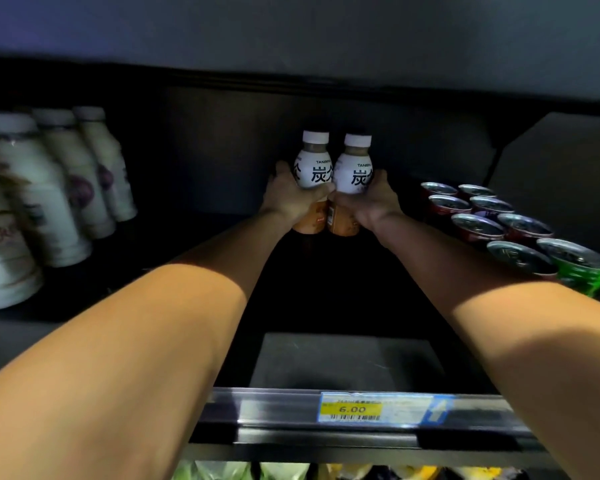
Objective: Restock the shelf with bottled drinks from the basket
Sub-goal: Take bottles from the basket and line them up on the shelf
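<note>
Nearest, along the shelf's front edge, runs a rail [326, 415] carrying a price tag [378, 408] that reads 6.00. Below that edge, blurred packets [243, 472] show on the level underneath; what they are I cannot tell. Just behind the rail, a bare patch of the shelf [343, 362] lies open between the two forearms, which reach in side by side over the front edge.

Toward the right edge stand cans [506, 223] in rows, silver tops up, mostly red, with one green can [581, 268] at the near end. The right forearm passes just beside them. Toward the left edge stand tall pale bottles [49, 195] in a row running back, blurred, well apart from the left forearm.

Deep in the middle, near the dark back wall, the left hand [288, 194] is closed around the left bottle [313, 168], and the right hand [373, 199] is closed around the right bottle [354, 171], each gripping the waist. Both bottles stand upright, white caps up, white labels with black characters above brown lower halves, touching each other. Whether their bases rest on the shelf cannot be told.
</note>
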{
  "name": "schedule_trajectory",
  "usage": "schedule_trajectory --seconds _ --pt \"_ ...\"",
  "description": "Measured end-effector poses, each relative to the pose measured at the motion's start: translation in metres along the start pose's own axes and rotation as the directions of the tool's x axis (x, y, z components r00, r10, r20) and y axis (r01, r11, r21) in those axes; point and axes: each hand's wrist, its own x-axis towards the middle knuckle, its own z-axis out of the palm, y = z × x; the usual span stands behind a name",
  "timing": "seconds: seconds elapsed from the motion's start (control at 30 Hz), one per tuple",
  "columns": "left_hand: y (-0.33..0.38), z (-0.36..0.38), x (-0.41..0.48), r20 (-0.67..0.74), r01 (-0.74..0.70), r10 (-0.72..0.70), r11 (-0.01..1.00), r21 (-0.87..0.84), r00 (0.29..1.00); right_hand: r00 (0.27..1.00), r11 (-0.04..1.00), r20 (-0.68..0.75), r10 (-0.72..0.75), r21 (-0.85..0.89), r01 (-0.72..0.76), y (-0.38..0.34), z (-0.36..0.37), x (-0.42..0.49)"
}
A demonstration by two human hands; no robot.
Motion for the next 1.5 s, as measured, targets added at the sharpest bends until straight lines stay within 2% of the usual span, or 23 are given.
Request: schedule_trajectory --seconds 0.13,0.23,0.3,0.4,0.47,0.53,0.67,0.73,0.8,0.9,1.03,1.2,1.3,1.5 --pt "0.01 0.003 -0.001 0.02 0.077 -0.079 0.995 0.057 0.997 0.999 0.999 -0.001 0.046 -0.015 -0.046 -0.008 -0.002 -0.006" --pt "0.023 -0.002 -0.006 0.047 0.079 -0.086 0.988 0.133 0.995 0.996 0.996 0.038 0.086 0.008 -0.086 -0.018 -0.005 -0.014" --pt "0.032 -0.008 -0.012 0.042 0.104 -0.112 0.98 0.17 0.993 0.994 0.994 0.005 0.109 0.006 -0.109 -0.024 -0.008 -0.018" --pt "0.043 -0.021 -0.035 -0.027 0.069 -0.063 0.919 0.388 0.998 0.987 0.971 -0.163 0.008 -0.233 -0.046 -0.041 -0.018 -0.032" --pt "0.052 -0.035 -0.06 -0.036 -0.058 0.097 0.811 0.582 0.995 0.984 0.909 -0.143 -0.104 -0.415 0.036 -0.054 -0.026 -0.05" --pt "0.061 -0.051 -0.088 0.043 -0.181 0.209 0.706 0.685 0.977 0.983 0.819 -0.059 -0.173 -0.563 0.11 -0.061 -0.033 -0.073" --pt "0.083 -0.076 -0.142 0.274 -0.362 0.238 0.584 0.726 0.932 0.945 0.551 0.165 -0.283 -0.778 0.301 -0.065 -0.048 -0.128" --pt "0.098 -0.084 -0.169 0.348 -0.428 0.249 0.519 0.74 0.904 0.935 0.466 0.178 -0.306 -0.829 0.31 -0.071 -0.06 -0.169" --pt "0.109 -0.091 -0.199 0.437 -0.498 0.24 0.46 0.735 0.867 0.942 0.433 0.159 -0.295 -0.857 0.28 -0.077 -0.076 -0.214" --pt "0.122 -0.095 -0.243 0.527 -0.651 0.382 0.429 0.626 0.759 0.936 0.417 0.097 -0.338 -0.876 0.242 -0.063 -0.099 -0.269" --pt "0.143 -0.073 -0.29 0.626 -0.79 0.482 0.39 0.473 0.613 0.925 0.355 -0.097 -0.368 -0.934 0.043 -0.028 -0.132 -0.338" --pt "0.154 -0.015 -0.36 0.585 -0.942 0.738 0.271 0.2 0.337 0.917 0.286 -0.322 -0.236 -0.925 -0.251 0.013 -0.192 -0.429" --pt "0.169 0.024 -0.41 0.669 -0.976 0.719 0.212 0.045 0.187 0.887 0.217 -0.457 -0.069 -0.874 -0.434 0.037 -0.227 -0.474" --pt "0.202 0.119 -0.497 0.771 -0.966 0.63 0.125 -0.226 -0.099 0.735 0.053 -0.653 0.184 -0.74 -0.671 0.106 -0.291 -0.537"
